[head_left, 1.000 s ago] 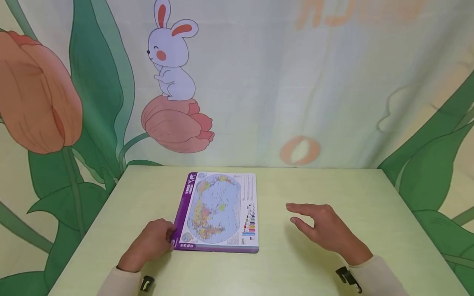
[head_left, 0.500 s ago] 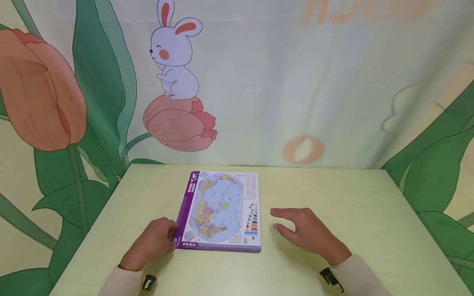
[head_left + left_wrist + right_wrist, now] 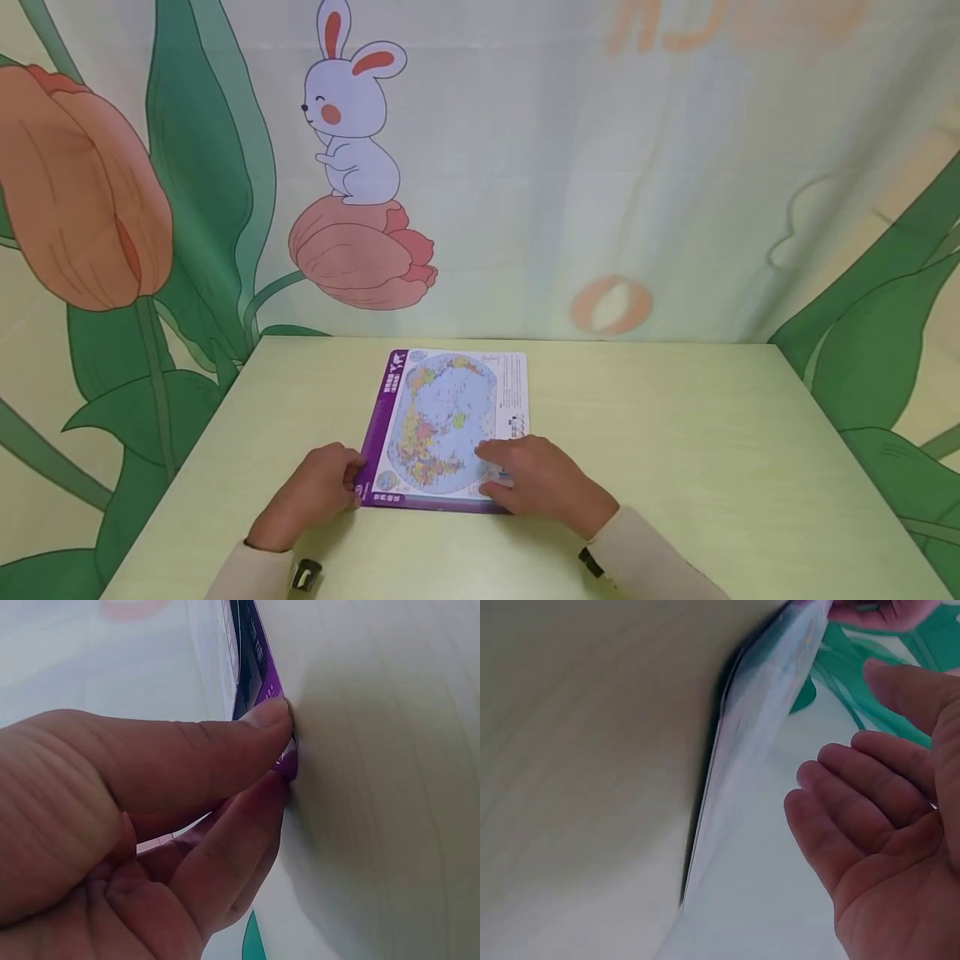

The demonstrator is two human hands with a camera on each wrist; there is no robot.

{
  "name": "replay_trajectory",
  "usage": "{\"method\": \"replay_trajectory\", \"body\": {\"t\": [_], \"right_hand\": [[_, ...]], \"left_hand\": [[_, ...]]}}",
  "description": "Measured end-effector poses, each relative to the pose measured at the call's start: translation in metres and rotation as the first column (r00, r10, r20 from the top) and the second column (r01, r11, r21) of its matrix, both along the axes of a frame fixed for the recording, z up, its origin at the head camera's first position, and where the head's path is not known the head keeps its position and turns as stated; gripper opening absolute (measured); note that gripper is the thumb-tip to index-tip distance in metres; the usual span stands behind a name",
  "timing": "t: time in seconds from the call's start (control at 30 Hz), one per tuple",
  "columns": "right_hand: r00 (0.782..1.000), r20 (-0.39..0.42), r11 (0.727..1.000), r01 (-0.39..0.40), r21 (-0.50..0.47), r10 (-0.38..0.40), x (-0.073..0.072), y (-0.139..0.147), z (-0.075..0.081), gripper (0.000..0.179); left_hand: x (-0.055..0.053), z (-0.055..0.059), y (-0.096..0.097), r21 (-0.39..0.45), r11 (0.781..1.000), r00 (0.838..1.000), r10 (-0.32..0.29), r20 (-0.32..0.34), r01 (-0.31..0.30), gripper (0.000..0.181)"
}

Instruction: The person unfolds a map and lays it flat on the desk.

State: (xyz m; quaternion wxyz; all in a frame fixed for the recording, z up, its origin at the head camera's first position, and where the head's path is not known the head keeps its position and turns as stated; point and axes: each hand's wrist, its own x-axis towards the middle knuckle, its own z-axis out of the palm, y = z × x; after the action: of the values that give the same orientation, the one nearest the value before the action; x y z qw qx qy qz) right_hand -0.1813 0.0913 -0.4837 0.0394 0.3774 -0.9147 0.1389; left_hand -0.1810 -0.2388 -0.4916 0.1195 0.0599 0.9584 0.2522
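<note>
**Glossy, purple-edged rectangular map board [image 3: 450, 392] pinched by a bare left hand [image 3: 318, 483] while a bare right hand [image 3: 536, 479] floated over it!**

And what a stage: a pale fabric curtain [image 3: 712, 167] filled the back, printed with orange tulips [image 3: 82, 192] and a white cartoon rabbit [image 3: 352, 125]. In front stretched a pale yellow-green, smooth tabletop [image 3: 712, 433], and there lay the map board, left of centre, its purple strip [image 3: 378, 425] toward the left hand.

To the hands! Out of beige cloth sleeves [image 3: 247, 571] they came: the left had its near-left corner between thumb and fingers; the right, fingers relaxed, held nothing and hung just above the right-hand part, apart from the surface in the right wrist view.

Handling? It looked thin, light and fairly stiff, perhaps coated card or plastic; that sheen suggested slippery, and hard bending might crease it. Corners and outer edges seemed the places to grip.

Now the small print: white Chinese characters [image 3: 389, 379] on the strip seemed to say "world map"; the legend text was too small to read. No brand could be made out, and the curtain's faint orange lettering [image 3: 735, 25] was illegible.
</note>
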Motion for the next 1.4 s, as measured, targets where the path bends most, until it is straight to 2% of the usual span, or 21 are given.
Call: {"method": "replay_trajectory", "body": {"t": [0.23, 0.47, 0.67, 0.9, 1.03, 1.3, 1.4], "right_hand": [[1.0, 0.006, 0.993, -0.031, 0.115, 0.031, 0.001, -0.046, -0.009, 0.043], [0.999, 0.039, 0.986, -0.038, 0.162, 0.032, 0.001, -0.077, -0.017, 0.037], [0.999, 0.01, 0.98, -0.047, 0.192, 0.046, -0.001, -0.096, -0.022, 0.037], [0.999, 0.004, 0.968, -0.032, 0.249, 0.032, -0.003, -0.109, -0.023, 0.055], [0.999, 0.014, 0.959, -0.04, 0.281, 0.037, -0.001, -0.113, -0.02, 0.052], [0.997, -0.029, 0.947, -0.064, 0.314, 0.077, 0.001, -0.115, -0.018, 0.042], [0.993, -0.07, 0.941, -0.071, 0.331, 0.099, 0.003, -0.115, -0.019, 0.038]], "left_hand": [[-0.001, -0.003, -0.002, -0.009, 1.0, 1.0, -0.002, -0.005, 0.002, 0.04], [-0.001, -0.002, -0.001, -0.017, 1.0, 0.998, -0.027, -0.049, 0.027, 0.029], [-0.001, 0.0, 0.0, -0.023, 0.999, 0.998, -0.026, -0.05, 0.025, 0.023], [-0.002, 0.0, 0.001, -0.029, 0.999, 0.998, -0.033, -0.049, 0.032, 0.02], [-0.002, 0.0, 0.003, -0.035, 0.999, 0.999, -0.027, -0.028, 0.026, 0.021], [-0.003, 0.0, 0.003, -0.072, 0.996, 0.995, -0.06, -0.076, 0.054, 0.017], [-0.002, 0.002, 0.003, -0.08, 0.995, 0.994, -0.07, -0.088, 0.063, 0.017]]}}
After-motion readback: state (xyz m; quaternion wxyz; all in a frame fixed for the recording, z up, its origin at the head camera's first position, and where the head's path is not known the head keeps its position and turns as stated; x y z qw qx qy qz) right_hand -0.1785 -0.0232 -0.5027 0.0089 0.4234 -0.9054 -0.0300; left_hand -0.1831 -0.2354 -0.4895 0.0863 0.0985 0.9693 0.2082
